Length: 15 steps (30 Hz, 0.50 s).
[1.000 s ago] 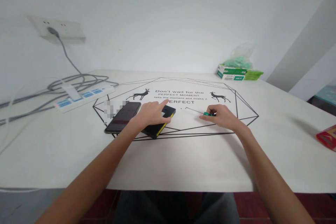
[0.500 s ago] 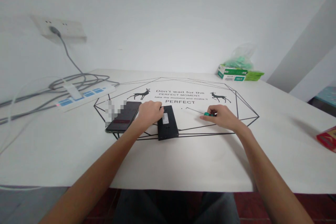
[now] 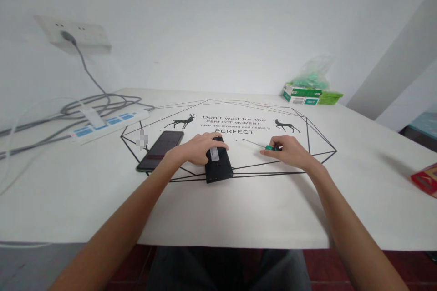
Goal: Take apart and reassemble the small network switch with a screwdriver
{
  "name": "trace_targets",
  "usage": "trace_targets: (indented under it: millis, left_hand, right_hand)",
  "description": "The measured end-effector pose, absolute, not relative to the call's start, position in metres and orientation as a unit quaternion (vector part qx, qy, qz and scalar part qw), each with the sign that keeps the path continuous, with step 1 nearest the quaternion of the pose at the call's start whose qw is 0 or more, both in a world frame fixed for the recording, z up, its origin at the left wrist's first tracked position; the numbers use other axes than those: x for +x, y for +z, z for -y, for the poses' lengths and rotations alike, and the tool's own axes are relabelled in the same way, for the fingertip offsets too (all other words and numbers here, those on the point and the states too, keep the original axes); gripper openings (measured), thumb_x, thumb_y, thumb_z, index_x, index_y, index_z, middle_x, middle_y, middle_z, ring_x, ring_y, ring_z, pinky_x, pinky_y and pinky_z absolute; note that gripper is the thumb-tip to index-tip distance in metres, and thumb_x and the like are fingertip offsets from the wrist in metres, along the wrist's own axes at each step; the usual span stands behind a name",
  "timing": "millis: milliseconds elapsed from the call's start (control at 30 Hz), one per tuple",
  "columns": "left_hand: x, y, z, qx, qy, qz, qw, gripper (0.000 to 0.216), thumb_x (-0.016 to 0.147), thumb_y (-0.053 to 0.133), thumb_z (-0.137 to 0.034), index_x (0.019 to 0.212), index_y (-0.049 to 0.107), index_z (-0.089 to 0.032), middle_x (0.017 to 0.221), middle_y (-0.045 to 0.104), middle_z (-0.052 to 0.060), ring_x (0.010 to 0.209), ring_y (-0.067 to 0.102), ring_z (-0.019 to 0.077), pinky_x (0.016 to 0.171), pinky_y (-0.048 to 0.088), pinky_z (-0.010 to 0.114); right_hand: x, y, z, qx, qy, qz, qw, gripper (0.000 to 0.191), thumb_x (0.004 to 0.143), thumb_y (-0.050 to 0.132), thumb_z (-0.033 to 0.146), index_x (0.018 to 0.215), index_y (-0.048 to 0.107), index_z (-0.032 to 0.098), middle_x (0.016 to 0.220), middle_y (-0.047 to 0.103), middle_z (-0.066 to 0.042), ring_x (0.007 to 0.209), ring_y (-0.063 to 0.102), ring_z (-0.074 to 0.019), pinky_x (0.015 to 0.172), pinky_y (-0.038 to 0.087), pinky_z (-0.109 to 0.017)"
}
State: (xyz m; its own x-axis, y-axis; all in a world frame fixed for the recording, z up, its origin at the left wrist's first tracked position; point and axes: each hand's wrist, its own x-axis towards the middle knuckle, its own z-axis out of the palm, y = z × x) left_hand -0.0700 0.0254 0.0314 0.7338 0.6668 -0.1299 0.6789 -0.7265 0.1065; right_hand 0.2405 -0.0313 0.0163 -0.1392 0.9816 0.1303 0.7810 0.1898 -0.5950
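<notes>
A flat black rectangular case [image 3: 220, 170] with a white label lies on the table in front of me. My left hand [image 3: 201, 148] grips its far part, fingers reaching over the top and thumb side against the left edge. My right hand [image 3: 285, 150] is closed around the green handle of a screwdriver [image 3: 254, 143], whose thin shaft points left, low over the table. Near its tip lies a tiny dark piece [image 3: 236, 140], perhaps a screw, too small to make out. A dark smartphone [image 3: 161, 150] rests left of the case.
A white power strip [image 3: 109, 125] with blue sockets and grey cables [image 3: 85, 107] occupies the left side. Green-and-white boxes [image 3: 302, 95] under a plastic bag [image 3: 314, 75] stand at the back right. A red box [image 3: 426, 179] sits at the right edge. The table cover [image 3: 266, 209] has printed deer and lettering.
My left hand has moved right, from the case's left edge to across its far part. The case's near end looks slightly shifted. My right hand and the screwdriver stay in place.
</notes>
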Motion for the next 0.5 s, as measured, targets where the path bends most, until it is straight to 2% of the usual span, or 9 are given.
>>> trace_targets:
  millis: [200,367,500]
  left_hand:
    - [-0.0744,0.0398,-0.0190,0.920,-0.048,-0.385,0.046,0.063,0.066,0.062,-0.014,0.127,0.059,-0.031,0.140,0.046,0.012,0.119,0.053,0.0342,0.096,0.043,0.048]
    - [-0.0765,0.0390,-0.0196,0.925,-0.024,-0.378,0.039,0.055,0.065,0.062,-0.020,0.119,0.061,-0.027,0.135,0.054,0.009,0.122,0.051,0.0323,0.098,0.040,0.046]
    - [-0.0779,0.0435,-0.0206,0.921,-0.016,-0.384,0.062,0.047,0.062,0.062,-0.023,0.109,0.063,-0.024,0.114,0.066,0.005,0.105,0.060,0.0269,0.091,0.043,0.038]
  right_hand:
    - [0.2415,0.0162,0.0313,-0.605,0.188,0.729,0.257,0.043,0.074,0.069,0.057,0.061,0.049,0.021,0.060,0.049,0.003,0.059,0.041,-0.0130,0.058,0.031,-0.028]
    - [0.2410,0.0160,0.0317,-0.607,0.191,0.728,0.253,0.043,0.075,0.068,0.057,0.061,0.049,0.021,0.059,0.049,0.003,0.058,0.041,-0.0130,0.057,0.030,-0.028]
    - [0.2408,0.0159,0.0309,-0.602,0.182,0.736,0.252,0.042,0.076,0.068,0.056,0.061,0.049,0.021,0.059,0.048,0.004,0.057,0.040,-0.0128,0.057,0.030,-0.028]
